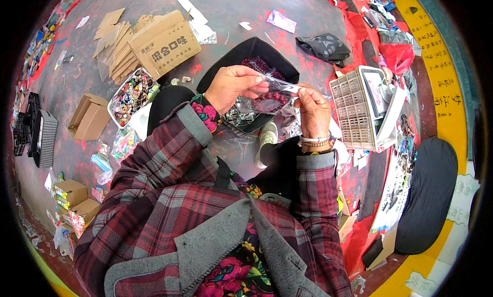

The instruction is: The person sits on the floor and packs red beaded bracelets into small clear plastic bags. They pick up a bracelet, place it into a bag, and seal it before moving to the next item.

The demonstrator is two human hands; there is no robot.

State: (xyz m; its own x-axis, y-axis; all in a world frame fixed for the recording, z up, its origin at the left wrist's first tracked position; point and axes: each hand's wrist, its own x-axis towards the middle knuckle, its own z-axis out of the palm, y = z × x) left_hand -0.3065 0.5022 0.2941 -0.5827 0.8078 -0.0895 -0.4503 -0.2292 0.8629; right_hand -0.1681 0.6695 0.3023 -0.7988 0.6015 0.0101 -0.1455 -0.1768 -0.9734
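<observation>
A small clear plastic bag (265, 100) with a dark red bead bracelet (270, 100) in it hangs between my two hands. My left hand (232, 87) pinches its upper left corner between thumb and fingers. At the upper right corner, my right hand (312, 111) grips the bag's top edge with thumb and forefinger. Below and behind the bag stands a black fabric box (285, 55), with more dark red beads (257, 66) inside it. Clear plastic wrappers lie in the near part of the box, partly hidden by the bag.
On the left are a cardboard carton (172, 45), flattened cardboard (115, 53), a white tray of small coloured items (134, 94) and an open small box (88, 116). A beige plastic basket (353, 112) stands at right. A black folded bag (323, 48) lies beyond it.
</observation>
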